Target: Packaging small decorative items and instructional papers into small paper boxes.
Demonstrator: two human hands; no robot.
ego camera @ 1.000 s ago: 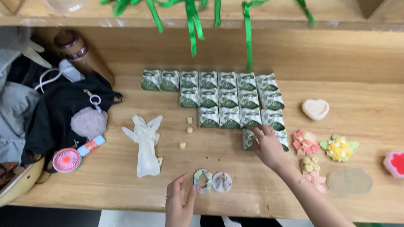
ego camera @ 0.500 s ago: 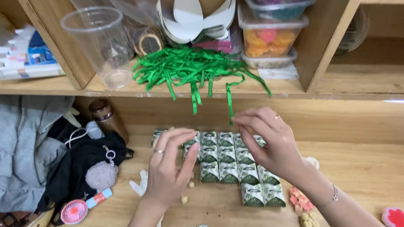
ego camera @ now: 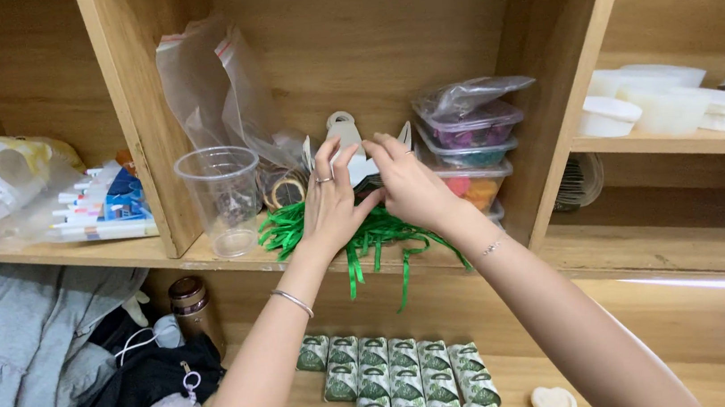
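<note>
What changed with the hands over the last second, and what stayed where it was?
Both hands rose from the desk to the shelf: the left hand and right hand now grip the white folded card piece above the green shredded paper. The rows of green packets and the clear plastic cup stayed put.

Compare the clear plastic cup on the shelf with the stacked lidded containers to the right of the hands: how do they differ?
The clear plastic cup stands alone, open-topped and looks empty; the stacked lidded containers are closed and hold purple and orange contents. The cup is tall and tapered, the containers low and wide. The cup sits left of the left hand, the containers beside the right hand. Both are see-through plastic on the same wooden shelf.
</note>
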